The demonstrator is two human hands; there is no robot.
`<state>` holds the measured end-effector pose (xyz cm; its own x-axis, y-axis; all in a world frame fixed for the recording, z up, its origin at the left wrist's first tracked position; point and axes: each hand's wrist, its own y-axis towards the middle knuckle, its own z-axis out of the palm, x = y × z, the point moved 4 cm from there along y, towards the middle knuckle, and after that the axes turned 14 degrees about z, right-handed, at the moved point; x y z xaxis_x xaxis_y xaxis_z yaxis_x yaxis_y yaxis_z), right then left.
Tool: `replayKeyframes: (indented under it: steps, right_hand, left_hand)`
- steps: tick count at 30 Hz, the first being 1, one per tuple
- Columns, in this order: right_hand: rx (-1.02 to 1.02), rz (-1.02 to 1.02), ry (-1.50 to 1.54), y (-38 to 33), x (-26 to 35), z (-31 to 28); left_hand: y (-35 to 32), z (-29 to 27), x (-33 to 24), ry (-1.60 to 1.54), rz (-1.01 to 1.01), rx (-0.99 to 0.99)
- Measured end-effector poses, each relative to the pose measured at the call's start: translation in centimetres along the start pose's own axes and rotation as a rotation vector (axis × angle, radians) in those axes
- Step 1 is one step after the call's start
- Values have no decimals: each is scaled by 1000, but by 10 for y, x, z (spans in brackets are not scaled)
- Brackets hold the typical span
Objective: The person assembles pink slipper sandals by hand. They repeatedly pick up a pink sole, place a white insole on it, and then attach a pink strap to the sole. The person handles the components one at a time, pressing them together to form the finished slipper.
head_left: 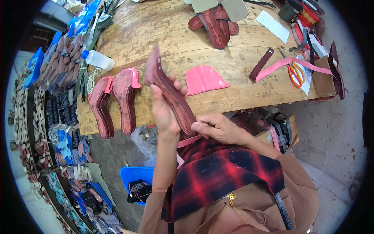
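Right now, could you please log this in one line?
left hand: holding maroon sole; right hand: at its lower end; pink sheet: on table

Sole [171,96], frame centre: dark red, streaked. Soles [124,95], left of centre: reddish, darker marks, pink flaps [135,78]. Sheet [204,80], upper centre: pink. Bottle [101,60], upper left: white, blue cap [84,54]. Apron [226,169], lower centre: red-and-black plaid. Tub [132,171], lower left: blue.

Premises identified as a footwear workshop. Supporting evidence: a worn wooden bench [128,43] bearing dark-red curved insoles [124,97], some with pink covering [135,77] at one end, a cut pink sheet [204,80] and orange-handled scissors [290,74]; sole-shaped pieces [66,54] stacked in quantity along the left side; a blue plastic bin [134,173] holding dark pieces [139,190]; a plaid apron [226,171] in wear.
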<state>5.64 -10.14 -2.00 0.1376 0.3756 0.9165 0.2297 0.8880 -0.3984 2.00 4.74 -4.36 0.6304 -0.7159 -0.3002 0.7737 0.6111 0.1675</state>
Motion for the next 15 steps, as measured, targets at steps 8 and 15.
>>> replayKeyframes:
  steps: [8, 15]
  right_hand:
    - [-708, -443, -1093, 39, -40, -94]
    - [-733, -304, -1053, 18, -53, -80]
  left_hand:
    - [-26, -17, -32, 609, 12, -94]
    - [-79, -59, -45, 704, -167, -200]
